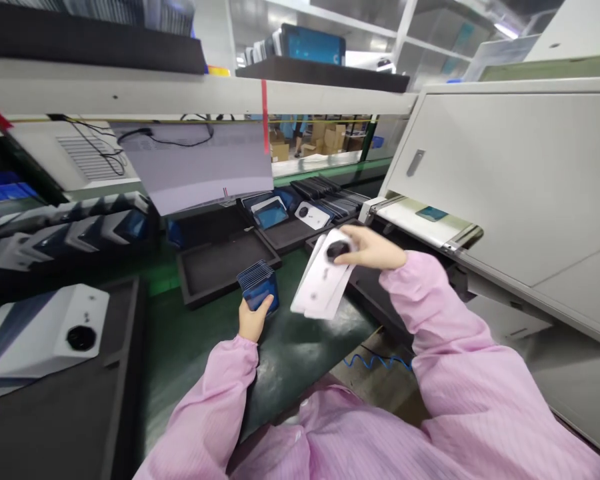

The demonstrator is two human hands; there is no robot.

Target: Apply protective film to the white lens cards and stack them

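My left hand (pixel 255 319) grips a stack of dark blue panels (pixel 259 287) low over the green table mat. In my right hand (pixel 373 248) are white phone back panels (pixel 325 275) with a round black camera area, slightly fanned and tilted. The fingers pinch them at the upper end. Just beyond the hands, a black foam tray (pixel 230 263) lies on the mat. Beside it, another black tray (pixel 293 233) holds a white panel with a black circle (pixel 313 215) and a white-framed blue panel (pixel 270 213).
On the left, a large black tray (pixel 125 333) carries overlapping white panels (pixel 75 320). Rows of dark panels (pixel 95 230) stand behind it. A conveyor belt (pixel 420 220) with one small panel (pixel 431 213) comes out of a grey machine (pixel 505 147) on the right. A shelf (pixel 180 97) spans above.
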